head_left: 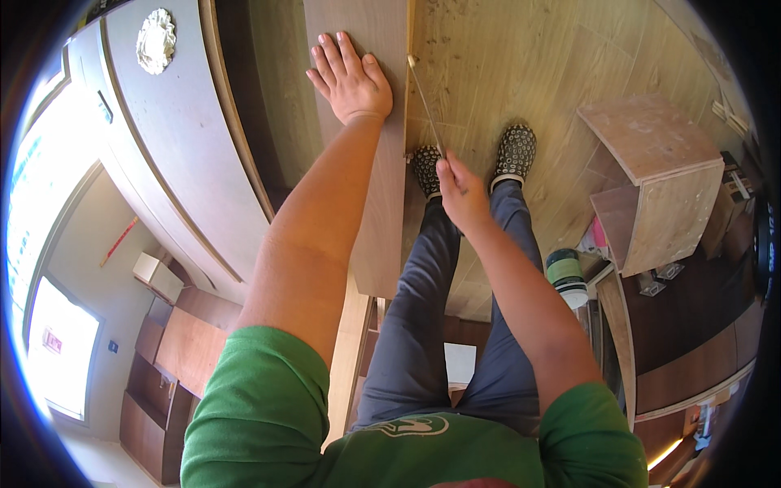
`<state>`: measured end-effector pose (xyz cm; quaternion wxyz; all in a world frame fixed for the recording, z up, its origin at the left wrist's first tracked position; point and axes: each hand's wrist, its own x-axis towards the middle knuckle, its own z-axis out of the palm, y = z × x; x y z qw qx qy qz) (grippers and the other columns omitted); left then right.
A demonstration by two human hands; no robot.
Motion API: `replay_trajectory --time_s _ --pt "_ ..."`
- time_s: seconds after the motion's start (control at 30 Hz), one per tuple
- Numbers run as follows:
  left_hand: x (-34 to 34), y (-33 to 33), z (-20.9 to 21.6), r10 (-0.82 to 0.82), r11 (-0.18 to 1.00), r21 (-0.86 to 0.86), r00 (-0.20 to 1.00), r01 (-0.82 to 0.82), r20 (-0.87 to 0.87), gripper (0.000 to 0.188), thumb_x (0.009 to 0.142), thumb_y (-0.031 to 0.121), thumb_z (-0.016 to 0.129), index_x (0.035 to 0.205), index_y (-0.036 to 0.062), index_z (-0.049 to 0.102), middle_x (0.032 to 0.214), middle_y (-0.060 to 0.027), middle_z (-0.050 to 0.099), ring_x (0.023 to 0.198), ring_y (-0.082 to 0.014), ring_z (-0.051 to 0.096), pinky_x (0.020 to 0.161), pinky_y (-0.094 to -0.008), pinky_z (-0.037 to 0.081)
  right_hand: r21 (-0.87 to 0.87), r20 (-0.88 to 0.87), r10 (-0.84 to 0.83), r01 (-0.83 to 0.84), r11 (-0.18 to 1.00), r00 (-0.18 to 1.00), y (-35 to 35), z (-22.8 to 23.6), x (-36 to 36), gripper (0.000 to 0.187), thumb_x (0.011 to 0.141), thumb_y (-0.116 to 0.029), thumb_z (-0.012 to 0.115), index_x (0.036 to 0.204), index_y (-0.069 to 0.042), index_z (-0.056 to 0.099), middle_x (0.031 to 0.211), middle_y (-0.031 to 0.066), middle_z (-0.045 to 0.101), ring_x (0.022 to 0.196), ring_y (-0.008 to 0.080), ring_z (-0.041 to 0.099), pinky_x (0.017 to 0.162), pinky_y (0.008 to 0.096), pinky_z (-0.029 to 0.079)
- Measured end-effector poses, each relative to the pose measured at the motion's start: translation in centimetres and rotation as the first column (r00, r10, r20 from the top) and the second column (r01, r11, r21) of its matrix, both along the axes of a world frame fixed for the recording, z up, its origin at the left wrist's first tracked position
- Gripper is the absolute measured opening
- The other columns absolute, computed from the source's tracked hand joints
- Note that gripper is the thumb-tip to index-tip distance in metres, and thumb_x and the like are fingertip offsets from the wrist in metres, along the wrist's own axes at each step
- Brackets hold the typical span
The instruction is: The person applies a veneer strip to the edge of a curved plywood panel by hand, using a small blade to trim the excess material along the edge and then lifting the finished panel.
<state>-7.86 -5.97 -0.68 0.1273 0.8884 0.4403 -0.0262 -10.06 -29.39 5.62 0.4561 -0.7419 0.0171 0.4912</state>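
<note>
My left hand (351,77) lies flat, fingers together, on the face of a tall brown wooden panel (382,211) that stands upright in front of me. My right hand (460,191) is closed around the lower end of a thin metal rod-like tool (425,102). The tool's far tip rests at the panel's right edge, near my left thumb. Below are my two feet in dark patterned shoes (514,150) on a light wood-plank floor (504,65).
A plywood box cabinet (659,175) stands on the floor to my right. A green-lidded white container (565,276) sits near it. A grey curved door or wall panel (175,154) with a round ornament rises at left, with brown cabinets (175,366) lower left.
</note>
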Motion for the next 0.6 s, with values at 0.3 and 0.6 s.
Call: replay_trajectory --time_s 0.3,0.6 --pt "0.0 -0.1 -0.1 -0.005 1.000 0.002 1.000 0.005 0.003 0.062 0.101 0.040 0.028 0.157 0.0113 0.024 0.165 -0.0130 0.014 0.153 -0.0317 0.007 0.122 -0.0512 -0.001 0.005 -0.021 -0.016 0.017 1.000 1.000 1.8 -0.6 2.5 0.043 0.103 -0.036 0.050 0.136 -0.007 0.055 0.107 0.0236 0.068 0.098 0.0319 0.069 0.085 0.0333 0.051" --pt "-0.1 0.0 -0.1 -0.009 1.000 0.012 1.000 0.009 0.017 0.062 0.101 0.039 0.030 0.156 0.0110 0.025 0.165 -0.0131 0.015 0.152 -0.0326 0.008 0.122 -0.0523 -0.001 -0.038 -0.135 -0.041 0.036 0.999 0.990 -0.6 0.1 -1.0 0.042 0.100 -0.034 0.059 0.124 0.000 0.060 0.064 -0.0029 0.049 0.046 0.0070 0.047 0.041 0.0234 0.038"
